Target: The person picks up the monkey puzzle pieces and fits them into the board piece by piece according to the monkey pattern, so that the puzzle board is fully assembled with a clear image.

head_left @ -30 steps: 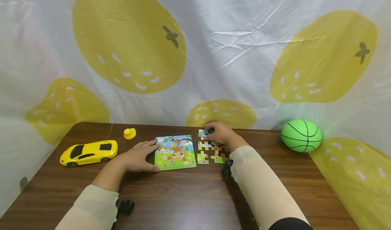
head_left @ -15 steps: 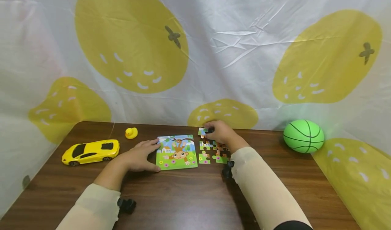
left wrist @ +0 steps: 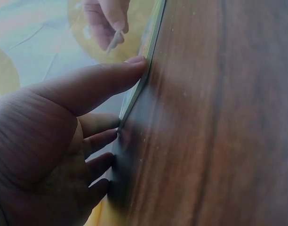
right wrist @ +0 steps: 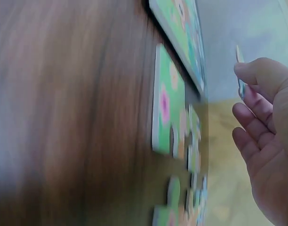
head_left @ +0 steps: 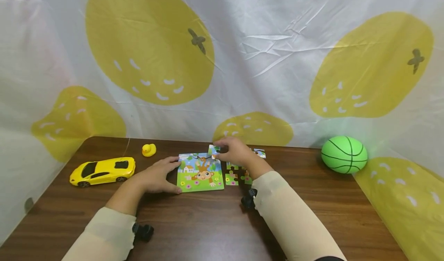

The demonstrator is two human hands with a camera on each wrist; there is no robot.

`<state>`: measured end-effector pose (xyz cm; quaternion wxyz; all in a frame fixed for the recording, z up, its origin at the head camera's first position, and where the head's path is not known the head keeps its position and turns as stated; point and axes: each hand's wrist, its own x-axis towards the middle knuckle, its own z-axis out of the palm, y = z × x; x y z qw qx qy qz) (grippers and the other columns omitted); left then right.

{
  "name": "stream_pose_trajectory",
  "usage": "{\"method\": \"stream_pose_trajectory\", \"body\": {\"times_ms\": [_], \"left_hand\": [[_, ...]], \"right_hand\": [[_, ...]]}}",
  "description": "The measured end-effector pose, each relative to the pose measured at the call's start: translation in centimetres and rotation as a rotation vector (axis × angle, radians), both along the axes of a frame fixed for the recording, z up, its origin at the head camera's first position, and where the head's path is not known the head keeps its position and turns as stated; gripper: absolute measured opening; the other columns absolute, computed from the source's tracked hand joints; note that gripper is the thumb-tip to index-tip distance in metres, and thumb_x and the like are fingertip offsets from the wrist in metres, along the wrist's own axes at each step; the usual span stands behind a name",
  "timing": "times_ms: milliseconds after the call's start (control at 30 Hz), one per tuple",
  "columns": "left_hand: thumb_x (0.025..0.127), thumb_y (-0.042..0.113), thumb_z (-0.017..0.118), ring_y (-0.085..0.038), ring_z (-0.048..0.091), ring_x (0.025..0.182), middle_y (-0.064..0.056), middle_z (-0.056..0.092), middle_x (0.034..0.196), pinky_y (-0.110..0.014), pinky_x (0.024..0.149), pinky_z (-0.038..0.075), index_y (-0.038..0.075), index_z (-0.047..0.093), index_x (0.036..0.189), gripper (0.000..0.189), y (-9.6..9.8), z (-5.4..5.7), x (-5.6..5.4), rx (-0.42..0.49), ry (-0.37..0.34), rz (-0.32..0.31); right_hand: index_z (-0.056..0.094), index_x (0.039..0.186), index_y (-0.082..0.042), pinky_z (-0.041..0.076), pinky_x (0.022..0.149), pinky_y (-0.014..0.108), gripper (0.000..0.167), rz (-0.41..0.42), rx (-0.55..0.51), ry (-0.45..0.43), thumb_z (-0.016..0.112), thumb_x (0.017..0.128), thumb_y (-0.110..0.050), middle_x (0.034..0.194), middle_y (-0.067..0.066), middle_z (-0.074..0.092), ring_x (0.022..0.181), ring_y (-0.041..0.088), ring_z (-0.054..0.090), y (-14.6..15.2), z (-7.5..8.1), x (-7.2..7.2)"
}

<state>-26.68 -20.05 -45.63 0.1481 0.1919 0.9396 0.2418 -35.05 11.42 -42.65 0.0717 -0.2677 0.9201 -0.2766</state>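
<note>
While aloft, piece (head_left: 213, 150) between right fingers (right wrist: 258, 103)

1. A left hand (left wrist: 40, 136) touches a thin board (left wrist: 156, 28), its thumb at the near left corner and its fingers spread toward the far side.
2. To the right, a right hand (left wrist: 105, 16), raised above the wood-grain tabletop (left wrist: 210, 117), pinches a thin, pale piece (left wrist: 114, 42).
3. Pale cloth (left wrist: 36, 42) with yellow print forms the far backdrop, slightly blurred.

yellow car (head_left: 103, 171), left | small duck (head_left: 149, 150) near it | green ball (head_left: 344, 155), right | backdrop (head_left: 256, 87), apparently cloth
</note>
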Motion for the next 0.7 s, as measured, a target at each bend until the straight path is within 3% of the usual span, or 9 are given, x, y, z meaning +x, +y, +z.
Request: {"method": "stream_pose_trajectory", "body": {"times_ms": [300, 700], "left_hand": [[0.084, 0.057, 0.085, -0.049, 0.022, 0.164, -0.016, 0.027, 0.178, -0.072, 0.129, 0.024, 0.012, 0.037, 0.168, 0.107, -0.3, 0.0, -0.4, -0.025, 0.002, -0.003], [0.085, 0.057, 0.084, -0.049, 0.02, 0.164, -0.015, 0.026, 0.178, -0.075, 0.128, 0.023, 0.011, 0.036, 0.168, 0.107, -0.2, 0.1, -0.1, -0.019, -0.008, -0.012]], "right_hand": [[0.066, 0.147, -0.014, 0.055, 0.112, 0.047, 0.049, 0.043, -0.06, -0.066, 0.076, 0.1, -0.021, 0.148, 0.009, 0.062, 0.135, 0.028, 0.061, -3.3, -0.5, 0.5], [0.07, 0.143, -0.016, 0.054, 0.113, 0.045, 0.044, 0.064, -0.012, -0.096, 0.076, 0.101, -0.026, 0.144, 0.007, 0.065, 0.132, 0.025, 0.062, -6.8, -1.7, 0.4]]}}
